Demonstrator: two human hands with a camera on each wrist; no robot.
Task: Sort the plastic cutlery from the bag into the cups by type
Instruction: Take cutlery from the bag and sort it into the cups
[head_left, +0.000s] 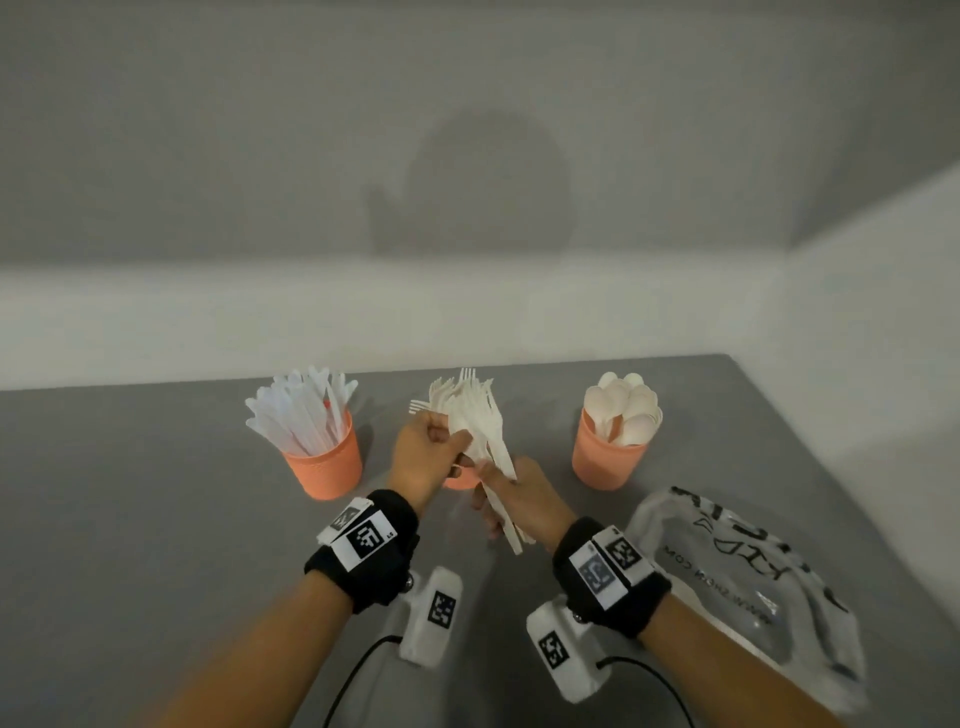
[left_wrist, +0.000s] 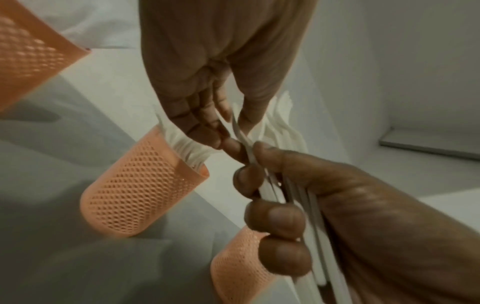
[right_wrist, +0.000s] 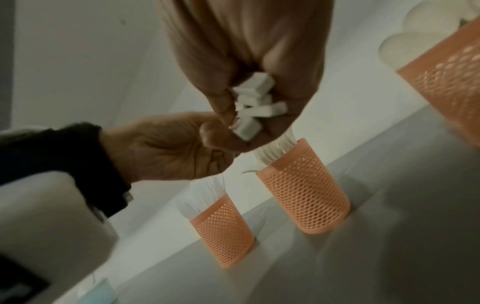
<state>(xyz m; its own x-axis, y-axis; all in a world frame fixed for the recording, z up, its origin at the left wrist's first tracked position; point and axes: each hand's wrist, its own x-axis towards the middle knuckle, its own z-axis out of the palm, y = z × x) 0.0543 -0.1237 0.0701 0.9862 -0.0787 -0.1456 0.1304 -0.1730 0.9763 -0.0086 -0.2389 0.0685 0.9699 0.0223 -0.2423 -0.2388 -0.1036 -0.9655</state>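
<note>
Three orange mesh cups stand in a row on the grey table (head_left: 156, 519). The left cup (head_left: 324, 467) holds knives and the right cup (head_left: 608, 460) holds spoons. The middle cup (head_left: 460, 480) is mostly hidden behind my hands; in the right wrist view this cup (right_wrist: 303, 189) has cutlery in it. A bundle of white forks (head_left: 475, 415) is held over it, tines up. My right hand (head_left: 488, 499) grips the handles, whose ends (right_wrist: 255, 98) show in its fist. My left hand (head_left: 457, 447) pinches a fork (left_wrist: 237, 131) in the bundle.
A clear plastic bag (head_left: 753, 587) with black lettering lies flat at the right front of the table. White walls close off the table at the back and on the right. Cables run from the wrist cameras towards the near edge.
</note>
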